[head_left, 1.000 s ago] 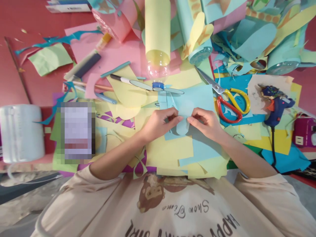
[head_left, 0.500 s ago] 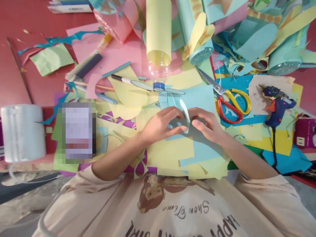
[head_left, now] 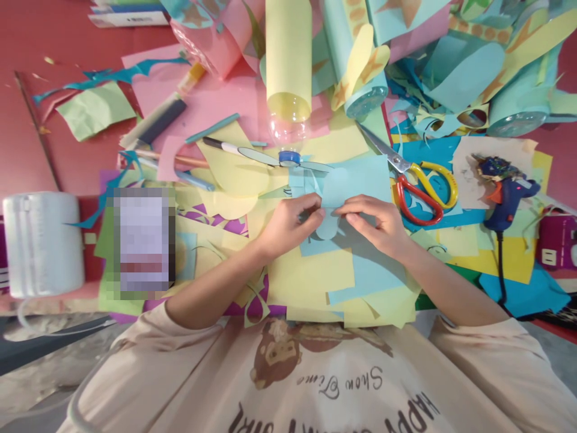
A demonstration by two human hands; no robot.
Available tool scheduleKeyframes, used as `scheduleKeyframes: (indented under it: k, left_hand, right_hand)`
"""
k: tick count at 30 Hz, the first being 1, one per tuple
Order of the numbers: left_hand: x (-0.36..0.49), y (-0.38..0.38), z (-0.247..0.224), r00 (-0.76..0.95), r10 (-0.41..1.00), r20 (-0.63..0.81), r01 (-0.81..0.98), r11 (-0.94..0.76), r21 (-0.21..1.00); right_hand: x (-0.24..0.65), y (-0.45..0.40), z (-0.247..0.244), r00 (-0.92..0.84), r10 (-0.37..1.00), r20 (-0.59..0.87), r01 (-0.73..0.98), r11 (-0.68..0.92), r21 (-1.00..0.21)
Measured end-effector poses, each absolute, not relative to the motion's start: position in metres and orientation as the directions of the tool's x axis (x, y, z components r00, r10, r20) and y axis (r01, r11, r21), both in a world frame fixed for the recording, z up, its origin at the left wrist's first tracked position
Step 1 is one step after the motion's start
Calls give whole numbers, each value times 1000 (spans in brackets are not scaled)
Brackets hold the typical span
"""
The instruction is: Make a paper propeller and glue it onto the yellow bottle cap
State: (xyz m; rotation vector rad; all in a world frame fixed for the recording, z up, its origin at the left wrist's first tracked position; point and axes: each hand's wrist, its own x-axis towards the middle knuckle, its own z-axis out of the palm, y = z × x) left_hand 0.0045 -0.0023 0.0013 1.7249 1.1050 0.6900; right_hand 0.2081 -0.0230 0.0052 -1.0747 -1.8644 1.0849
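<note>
Between my hands is a light blue paper cutout with rounded ends, held above pale blue and yellow sheets. My left hand pinches its left edge between thumb and fingers. My right hand has its fingers apart from the thumb; the fingertips reach the cutout's right edge, and I cannot tell whether they press on it. Just beyond lies a clear plastic bottle wrapped in yellow paper, with a blue cap. Outlined paper blades stick out on either side of the cap.
Scissors with red and yellow handles lie right of my hands, and a blue glue gun with its cord lies farther right. Paper-wrapped bottles crowd the back. On the left are a glue stick, a blurred phone and a white case.
The cutout was edge-on in my left hand with my right hand apart from it. Now its flat face is turned up, and my right fingertips have come to its edge.
</note>
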Motion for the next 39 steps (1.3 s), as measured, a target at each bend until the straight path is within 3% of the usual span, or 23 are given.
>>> scheduleKeyframes:
  k: [6, 12, 19, 32, 39]
  left_hand:
    - [3, -1, 1, 424, 905, -37, 308, -105, 946]
    - [3, -1, -2, 426, 903, -52, 290, -82, 953]
    - [1, -3, -13, 388, 921, 42, 78, -78, 994]
    - [1, -3, -7, 444, 893, 76, 185, -175, 967]
    - [1, -2, -5, 412, 910, 39, 250, -154, 956]
  right_hand:
    - [208, -23, 5, -399, 909, 119, 205, 215, -955]
    - [204, -27, 1, -447, 894, 27, 248, 153, -957]
    - [207, -24, 3, -409, 912, 2, 215, 99, -972]
    - [208, -22, 5, -331, 939, -94, 180, -35, -983]
    - [209, -22, 7, -413, 903, -119, 192, -41, -981]
